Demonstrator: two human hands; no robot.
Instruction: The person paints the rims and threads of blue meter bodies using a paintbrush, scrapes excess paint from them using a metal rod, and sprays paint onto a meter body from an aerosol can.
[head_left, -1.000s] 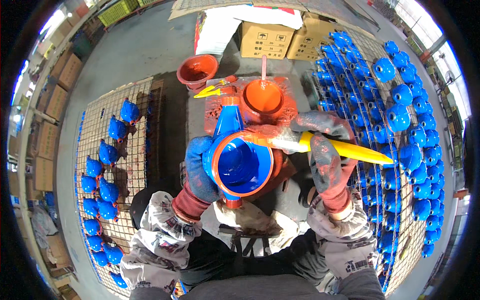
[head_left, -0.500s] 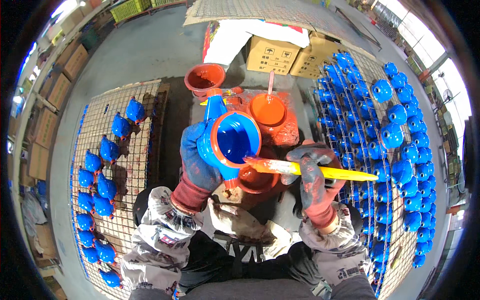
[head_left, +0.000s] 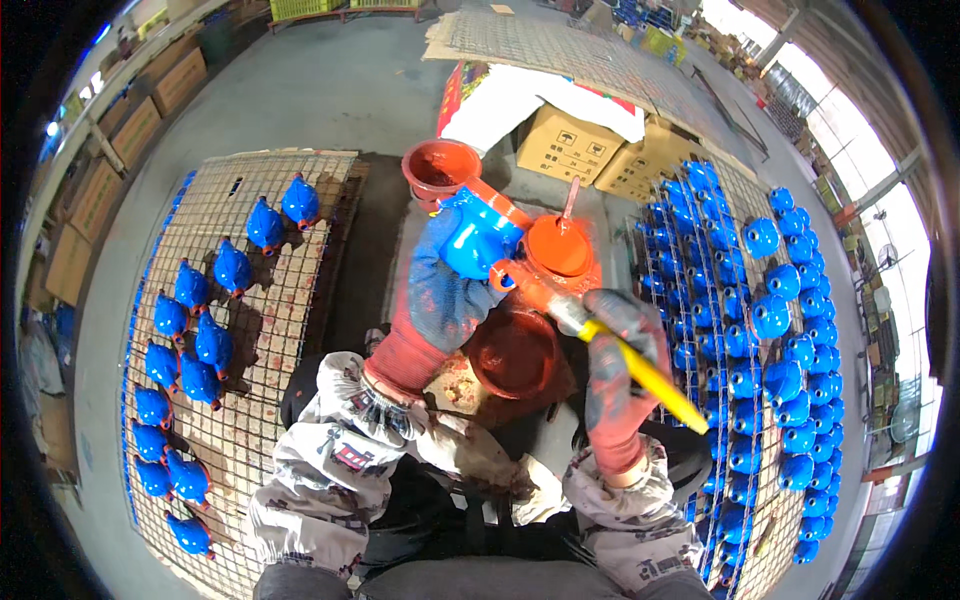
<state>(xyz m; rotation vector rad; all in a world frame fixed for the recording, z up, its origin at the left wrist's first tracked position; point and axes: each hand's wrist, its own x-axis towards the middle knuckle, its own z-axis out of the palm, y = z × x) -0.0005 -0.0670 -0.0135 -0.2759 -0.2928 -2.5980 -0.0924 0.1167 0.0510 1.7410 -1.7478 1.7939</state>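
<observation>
My left hand (head_left: 440, 290), in a dark-coated glove with a red cuff, grips a blue hollow casting (head_left: 478, 243) with an orange-red rim. The casting is tilted, so its wide opening no longer faces me. A paintbrush (head_left: 656, 385) with a yellow handle is held in my gloved right hand (head_left: 618, 350). Its orange-wet bristles touch the small round end of the casting. Just beyond stands a pot of orange paint (head_left: 556, 246) with a stick in it. Below the casting is a red bowl (head_left: 513, 355).
Another red bowl (head_left: 438, 168) stands farther back. On my left, a wire-mesh rack (head_left: 270, 310) carries several blue castings; on my right, another mesh rack (head_left: 770, 520) holds many in rows. Cardboard boxes (head_left: 568, 145) sit at the back, beneath a mesh panel (head_left: 560, 40).
The casting has turned in my left hand, its wide opening swinging away from me. The brush has moved from the wide rim to the small end, and its handle now slants more steeply.
</observation>
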